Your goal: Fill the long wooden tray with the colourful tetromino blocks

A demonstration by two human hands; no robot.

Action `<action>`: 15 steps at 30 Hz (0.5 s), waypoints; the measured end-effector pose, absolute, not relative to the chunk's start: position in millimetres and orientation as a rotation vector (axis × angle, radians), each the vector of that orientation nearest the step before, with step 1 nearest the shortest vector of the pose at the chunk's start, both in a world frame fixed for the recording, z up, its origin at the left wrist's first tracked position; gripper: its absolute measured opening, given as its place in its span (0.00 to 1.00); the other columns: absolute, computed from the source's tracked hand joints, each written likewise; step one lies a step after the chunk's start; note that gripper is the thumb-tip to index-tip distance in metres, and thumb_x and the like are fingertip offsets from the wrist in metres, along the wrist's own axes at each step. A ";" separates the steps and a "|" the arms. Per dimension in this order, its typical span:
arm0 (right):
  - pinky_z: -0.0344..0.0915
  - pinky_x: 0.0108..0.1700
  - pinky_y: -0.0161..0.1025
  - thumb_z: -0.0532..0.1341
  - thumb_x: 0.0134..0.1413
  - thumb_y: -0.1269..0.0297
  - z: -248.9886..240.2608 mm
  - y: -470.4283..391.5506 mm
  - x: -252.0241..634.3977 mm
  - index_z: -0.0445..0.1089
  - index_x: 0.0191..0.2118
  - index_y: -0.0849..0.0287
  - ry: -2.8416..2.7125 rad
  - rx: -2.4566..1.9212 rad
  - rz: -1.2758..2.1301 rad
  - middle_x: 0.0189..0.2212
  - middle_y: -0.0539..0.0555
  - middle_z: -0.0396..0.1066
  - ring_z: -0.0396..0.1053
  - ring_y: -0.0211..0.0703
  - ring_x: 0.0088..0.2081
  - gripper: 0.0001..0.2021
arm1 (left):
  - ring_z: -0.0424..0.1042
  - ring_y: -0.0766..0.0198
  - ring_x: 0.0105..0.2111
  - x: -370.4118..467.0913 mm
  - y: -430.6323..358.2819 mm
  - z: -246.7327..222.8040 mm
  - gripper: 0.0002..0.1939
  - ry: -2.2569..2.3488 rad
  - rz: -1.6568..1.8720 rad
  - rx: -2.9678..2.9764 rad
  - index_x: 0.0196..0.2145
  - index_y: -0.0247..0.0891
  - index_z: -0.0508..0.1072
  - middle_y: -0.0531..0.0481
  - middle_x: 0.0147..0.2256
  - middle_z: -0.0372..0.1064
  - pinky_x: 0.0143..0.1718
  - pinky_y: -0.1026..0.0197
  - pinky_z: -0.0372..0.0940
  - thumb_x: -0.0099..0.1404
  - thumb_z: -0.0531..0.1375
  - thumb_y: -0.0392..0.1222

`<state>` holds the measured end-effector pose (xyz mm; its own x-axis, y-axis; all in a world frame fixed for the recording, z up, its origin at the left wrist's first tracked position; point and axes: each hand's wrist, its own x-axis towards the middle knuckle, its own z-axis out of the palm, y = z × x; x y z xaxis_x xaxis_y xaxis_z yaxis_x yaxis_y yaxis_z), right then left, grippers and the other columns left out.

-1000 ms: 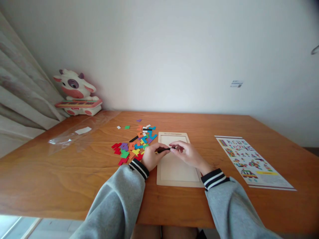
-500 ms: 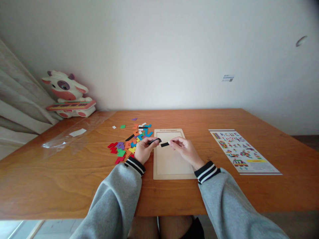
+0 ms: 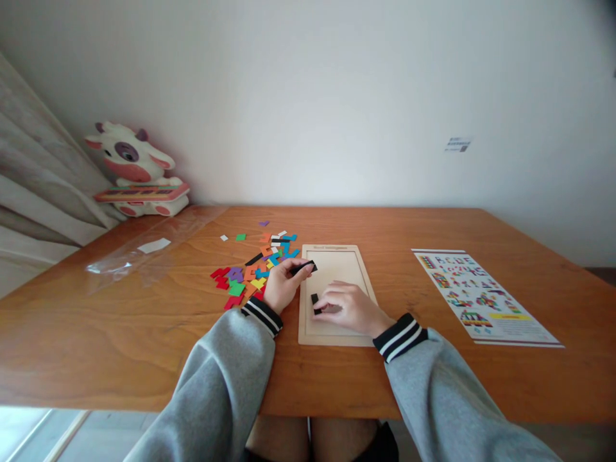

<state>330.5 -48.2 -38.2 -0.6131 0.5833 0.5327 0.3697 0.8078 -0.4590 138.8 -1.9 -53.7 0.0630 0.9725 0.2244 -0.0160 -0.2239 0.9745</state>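
Note:
A shallow wooden puzzle tray lies on the table in front of me. My left hand, by the tray's left edge, pinches a black puzzle piece between thumb and fingers. Over the tray's left half, my right hand grips a short-looking black bar piece, turned nearly upright in the view; its lower end is partly hidden by my fingers. Left of the tray spreads a loose heap of coloured puzzle pieces, in red, purple, green, orange, yellow, blue, white and black.
To the right lies a printed pattern sheet. A clear plastic bag with a white label rests at the left. Behind it, a cow-shaped toy keyboard stands against the wall beside a curtain. The wooden table ends just before my lap.
My right hand has come down and nearer to me over the tray, turning its black piece from sideways to nearly upright. The left hand keeps its piece, hardly moved. The view has shifted slightly.

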 end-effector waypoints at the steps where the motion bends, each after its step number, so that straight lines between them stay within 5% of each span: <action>1: 0.65 0.35 0.37 0.68 0.53 0.54 -39.2 -48.3 328.9 0.76 0.32 0.58 -2.307 -0.658 0.423 0.26 0.52 0.74 0.68 0.40 0.30 0.12 | 0.74 0.65 0.31 139.1 -2.0 -53.6 0.18 1.039 1.319 1.400 0.36 0.35 0.78 0.48 0.32 0.76 0.37 0.62 0.69 0.56 0.68 0.53; 4: 0.65 0.34 0.37 0.71 0.45 0.47 -41.5 -48.3 326.0 0.77 0.34 0.58 -2.285 -0.617 0.543 0.26 0.52 0.73 0.68 0.40 0.29 0.18 | 0.74 0.65 0.31 139.9 -2.1 -52.8 0.18 1.029 1.312 1.380 0.36 0.35 0.77 0.48 0.32 0.76 0.38 0.62 0.69 0.56 0.68 0.53; 10: 0.68 0.42 0.39 0.65 0.57 0.54 -43.9 -44.8 330.5 0.76 0.40 0.56 -2.238 -0.872 0.663 0.35 0.54 0.73 0.71 0.42 0.37 0.12 | 0.73 0.65 0.31 141.6 -3.5 -49.8 0.20 1.017 1.326 1.331 0.36 0.35 0.77 0.48 0.32 0.75 0.37 0.62 0.69 0.55 0.69 0.54; 15: 0.69 0.42 0.41 0.69 0.50 0.48 -41.7 -43.7 331.6 0.72 0.49 0.55 -2.198 -1.034 0.683 0.42 0.56 0.69 0.69 0.44 0.40 0.23 | 0.74 0.65 0.31 142.7 -5.3 -47.2 0.20 1.014 1.336 1.299 0.36 0.35 0.77 0.48 0.33 0.76 0.36 0.62 0.69 0.54 0.69 0.55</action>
